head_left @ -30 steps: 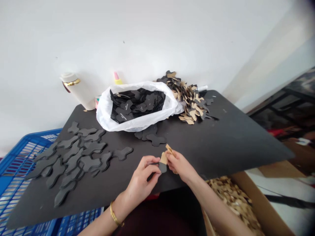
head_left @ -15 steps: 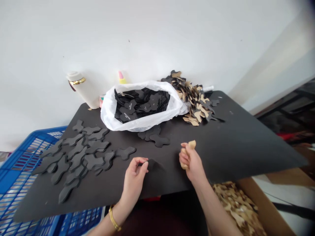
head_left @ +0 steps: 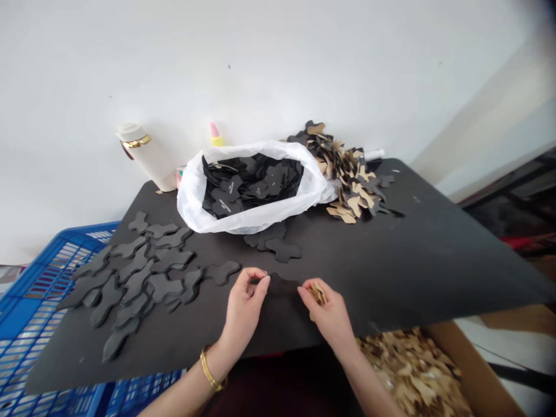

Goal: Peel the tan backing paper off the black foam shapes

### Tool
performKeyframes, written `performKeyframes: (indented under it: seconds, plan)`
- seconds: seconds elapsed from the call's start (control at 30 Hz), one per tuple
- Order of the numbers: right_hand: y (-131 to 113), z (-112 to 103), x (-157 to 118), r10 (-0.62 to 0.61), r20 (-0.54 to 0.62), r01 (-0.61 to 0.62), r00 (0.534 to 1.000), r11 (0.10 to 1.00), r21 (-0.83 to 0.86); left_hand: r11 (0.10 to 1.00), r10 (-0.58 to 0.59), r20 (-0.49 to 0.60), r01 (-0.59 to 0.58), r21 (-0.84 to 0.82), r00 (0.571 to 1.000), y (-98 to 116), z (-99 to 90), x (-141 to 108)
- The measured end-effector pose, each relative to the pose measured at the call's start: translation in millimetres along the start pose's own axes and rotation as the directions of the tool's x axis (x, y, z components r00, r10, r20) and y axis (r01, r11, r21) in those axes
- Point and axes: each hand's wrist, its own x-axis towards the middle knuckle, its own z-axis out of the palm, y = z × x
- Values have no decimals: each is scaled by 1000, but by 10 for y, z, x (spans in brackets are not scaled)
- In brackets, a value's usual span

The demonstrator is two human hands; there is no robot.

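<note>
We pinch a black piece [head_left: 282, 284] above the table [head_left: 208, 330], left fingers [head_left: 259, 282] at one end, right fingers [head_left: 307, 294] at the other and gripping tan scraps [head_left: 318, 294]. Many black pieces [head_left: 165, 286] lie laid out; the tan-and-black heap [head_left: 354, 182] isn't yet.

The black desk [head_left: 369, 255] bore black cutouts [head_left: 165, 286] near its left edge, a thermos [head_left: 152, 162] at the far-left corner, a plastic bag [head_left: 243, 224] and a black-and-tan heap [head_left: 347, 179] along the far edge
</note>
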Motion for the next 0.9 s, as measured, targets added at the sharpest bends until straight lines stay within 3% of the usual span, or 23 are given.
performKeyframes:
  seconds: [0.13, 0.23, 0.4, 0.6, 0.9]
  plan:
    - [-44, -86, 275, 10, 5, -10, 1000, 998, -60, 978, 139, 0, -138, 155, 990, 10, 3, 295]
    - [-101, -136, 563, -22, -20, 16, 1000, 969, -248, 917, 250, 28, -246, 313, 968, -20, 51, 625]
    - [-168, -115, 912, 26, -31, -39, 999, 801, -597, 863, 318, 64, -317, 394, 946, -99, 155, 991]
    - [-231, -68, 1018, 130, -13, -97, 991, 658, -747, 823, 322, 68, -315, 473, 944, -175, 196, 1035]
    - [-263, -37, 1050, 149, 4, -86, 989, 592, -801, 760, 306, 79, -294, 580, 949, -212, 212, 1079]
